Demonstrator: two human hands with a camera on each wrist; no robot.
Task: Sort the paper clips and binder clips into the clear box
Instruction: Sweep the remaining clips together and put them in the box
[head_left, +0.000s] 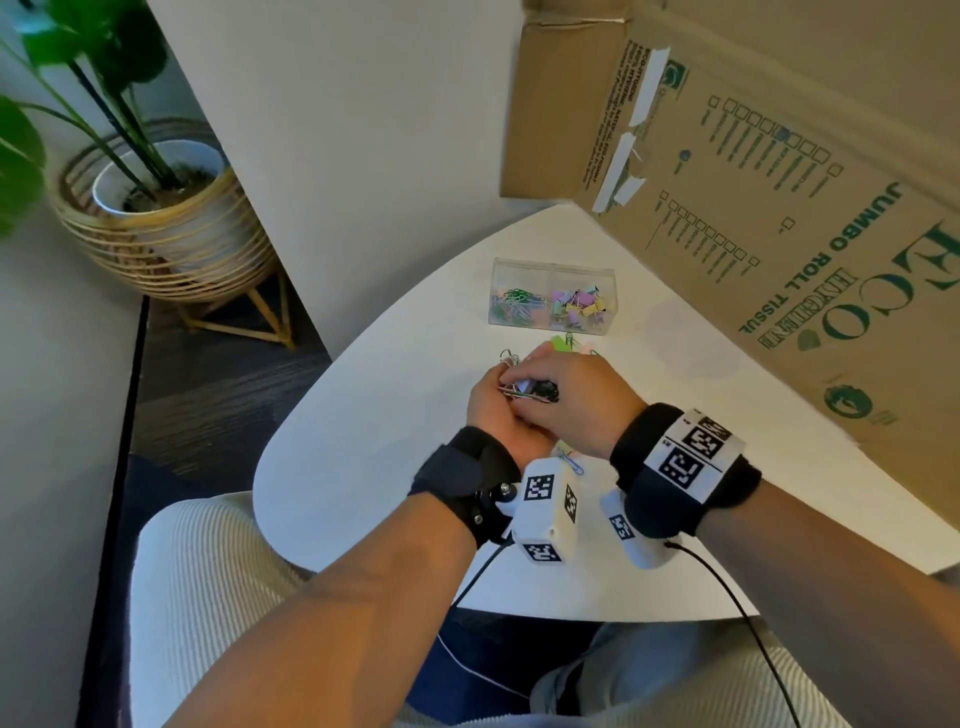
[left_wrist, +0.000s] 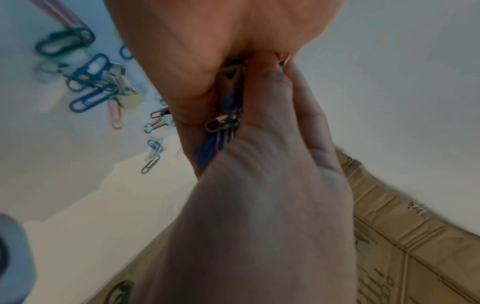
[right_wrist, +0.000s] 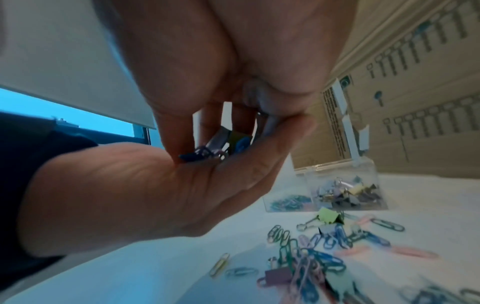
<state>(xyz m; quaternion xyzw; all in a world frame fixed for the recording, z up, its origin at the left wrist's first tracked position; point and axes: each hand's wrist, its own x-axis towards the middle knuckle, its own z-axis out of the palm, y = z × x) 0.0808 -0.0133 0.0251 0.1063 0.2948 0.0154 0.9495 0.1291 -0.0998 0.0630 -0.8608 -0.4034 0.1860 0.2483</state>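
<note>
Both hands meet above the middle of the white table (head_left: 363, 457). My left hand (head_left: 491, 413) is cupped, its fingers curved up around a bunch of paper clips and a binder clip (head_left: 524, 389) (left_wrist: 226, 121). My right hand (head_left: 571, 389) lies over it, and its thumb and fingers pinch into that bunch (right_wrist: 205, 154). The clear box (head_left: 553, 270) stands just beyond the hands. Its left half holds paper clips (head_left: 514, 304) and its right half holds binder clips (head_left: 579, 304). Loose clips (right_wrist: 311, 257) lie on the table under and around the hands.
A large cardboard box (head_left: 779, 234) leans along the table's right and far side, close behind the clear box. To the left, on the floor, a potted plant (head_left: 166, 218) stands in a woven basket. A green binder clip (head_left: 563, 343) lies in front of the clear box.
</note>
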